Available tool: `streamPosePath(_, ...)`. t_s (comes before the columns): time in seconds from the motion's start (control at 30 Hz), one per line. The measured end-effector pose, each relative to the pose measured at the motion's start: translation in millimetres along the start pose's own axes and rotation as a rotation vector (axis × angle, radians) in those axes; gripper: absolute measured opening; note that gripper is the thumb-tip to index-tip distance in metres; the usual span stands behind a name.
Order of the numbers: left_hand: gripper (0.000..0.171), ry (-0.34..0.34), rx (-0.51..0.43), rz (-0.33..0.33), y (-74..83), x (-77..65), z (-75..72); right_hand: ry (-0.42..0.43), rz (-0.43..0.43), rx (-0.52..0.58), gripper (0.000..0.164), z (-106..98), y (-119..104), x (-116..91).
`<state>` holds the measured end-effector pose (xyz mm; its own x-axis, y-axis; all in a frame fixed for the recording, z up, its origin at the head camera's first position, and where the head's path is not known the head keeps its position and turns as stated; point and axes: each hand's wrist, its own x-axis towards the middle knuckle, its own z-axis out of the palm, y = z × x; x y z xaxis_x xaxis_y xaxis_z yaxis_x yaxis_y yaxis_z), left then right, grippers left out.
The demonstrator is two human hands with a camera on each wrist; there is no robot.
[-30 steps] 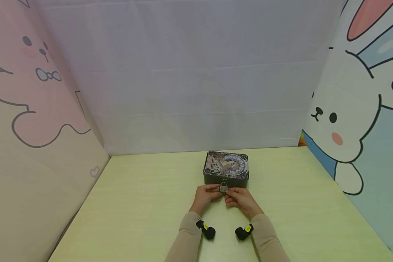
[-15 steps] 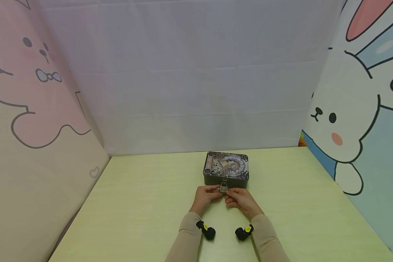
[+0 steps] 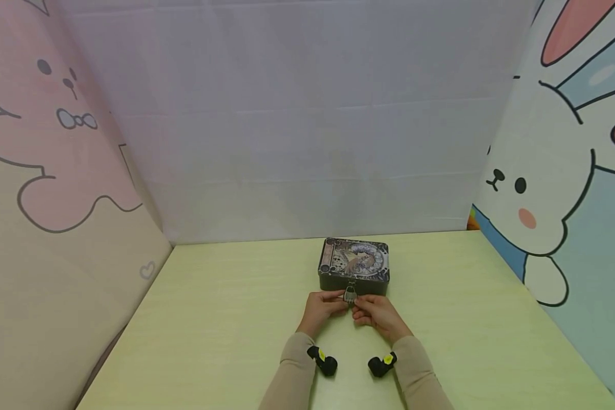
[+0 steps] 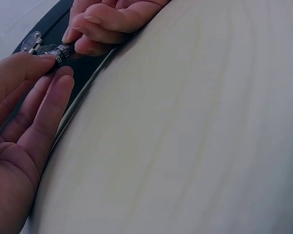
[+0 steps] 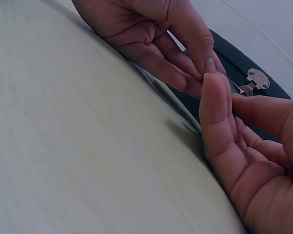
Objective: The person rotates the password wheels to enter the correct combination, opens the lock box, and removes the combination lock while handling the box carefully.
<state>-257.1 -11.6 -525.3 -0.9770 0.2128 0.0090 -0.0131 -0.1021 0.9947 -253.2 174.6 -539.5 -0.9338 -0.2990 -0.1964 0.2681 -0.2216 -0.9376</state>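
A dark tin box (image 3: 356, 259) with an ornate printed lid lies closed on the table. From the metal clasp (image 5: 256, 80) on its front hangs a small combination padlock (image 3: 349, 294); its lettered dials (image 4: 61, 51) show in the left wrist view. My left hand (image 3: 320, 309) pinches the padlock from the left between thumb and fingers. On the other side, my right hand (image 3: 381, 314) pinches it with thumb and fingertips. In the right wrist view the fingers cover most of the padlock.
The pale yellow-green table (image 3: 225, 319) carries the box near its back edge. A white cloth (image 3: 307, 125) hangs behind it, with cartoon-printed panels (image 3: 538, 188) at both sides. Black wrist cameras (image 3: 328, 365) sit on both sleeves.
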Motion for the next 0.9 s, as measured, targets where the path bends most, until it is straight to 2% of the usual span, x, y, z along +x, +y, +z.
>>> streamPosePath(0.23,0.032,0.006,-0.001,0.000,3.6,-3.2,1.0,0.000,0.001,-0.002,0.018,0.6,-0.7,-0.7)
streamPosePath(0.5,0.031,0.024,0.001,-0.014,-19.9,10.8,-1.6,0.003,-0.003,-0.007,0.017,0.1,-0.2,-0.2)
streamPosePath(0.9,0.031,0.029,0.001,-0.024,-23.3,13.4,-2.4,0.013,0.001,-0.004,0.016,1.0,0.7,-0.8)
